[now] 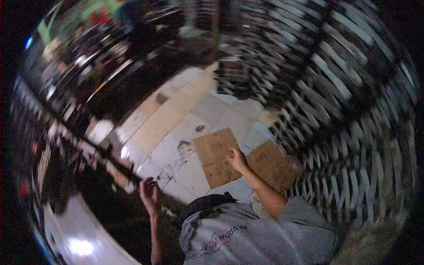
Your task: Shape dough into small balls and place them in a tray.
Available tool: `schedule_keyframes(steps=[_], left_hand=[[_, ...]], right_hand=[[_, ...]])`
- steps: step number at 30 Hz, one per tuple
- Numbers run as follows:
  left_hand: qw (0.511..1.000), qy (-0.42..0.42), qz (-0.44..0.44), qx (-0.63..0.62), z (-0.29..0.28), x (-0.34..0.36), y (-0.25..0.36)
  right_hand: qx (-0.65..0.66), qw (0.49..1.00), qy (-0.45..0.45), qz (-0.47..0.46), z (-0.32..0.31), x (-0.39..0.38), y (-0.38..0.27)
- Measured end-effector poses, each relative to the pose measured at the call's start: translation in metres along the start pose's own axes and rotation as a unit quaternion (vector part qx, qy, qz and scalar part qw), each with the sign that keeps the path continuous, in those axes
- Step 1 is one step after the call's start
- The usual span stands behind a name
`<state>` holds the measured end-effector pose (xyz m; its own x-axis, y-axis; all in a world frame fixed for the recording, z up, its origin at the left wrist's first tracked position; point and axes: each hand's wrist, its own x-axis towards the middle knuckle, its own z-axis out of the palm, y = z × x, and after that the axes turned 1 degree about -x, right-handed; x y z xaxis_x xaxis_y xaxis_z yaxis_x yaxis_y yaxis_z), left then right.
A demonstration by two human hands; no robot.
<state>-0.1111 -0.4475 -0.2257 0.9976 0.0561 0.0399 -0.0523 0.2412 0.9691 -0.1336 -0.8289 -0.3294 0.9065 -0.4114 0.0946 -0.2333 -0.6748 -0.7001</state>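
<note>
My right hand is over the right edge of a flat brown cardboard-like sheet. Its fingers are slightly bent and apart, with nothing visible in them; whether they touch the sheet cannot be told. A second brown sheet lies just to the right, below a slatted wall. My left hand is at the near left edge of the tiled surface, beside a dark bar. The fingers of that hand are loosely curled and apart, holding nothing that I can see.
White and cream tiles with dark stains spread ahead of me. A dark slatted wall runs along the right side. At far left are blurred, cluttered shapes, and at lower left a glossy white panel reflects a light.
</note>
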Motion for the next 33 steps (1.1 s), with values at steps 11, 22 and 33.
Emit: schedule_keyframes(steps=[11, 22, 33], left_hand=[[0.886, -0.409, -0.211, 0.049, 0.077, 0.191, -0.287], [0.848, -0.478, -0.226, -0.04, 0.392, 0.334, -0.319], [0.956, -0.251, -0.139, -0.059, 0.516, 0.311, -0.312]], right_hand=[[0.066, 0.979, 0.17, 0.092, -0.247, -0.014, 0.147], [-0.332, 0.829, 0.439, -0.101, -0.646, 0.253, -0.024], [-0.289, 0.783, 0.501, -0.229, -0.932, 0.461, -0.057]])
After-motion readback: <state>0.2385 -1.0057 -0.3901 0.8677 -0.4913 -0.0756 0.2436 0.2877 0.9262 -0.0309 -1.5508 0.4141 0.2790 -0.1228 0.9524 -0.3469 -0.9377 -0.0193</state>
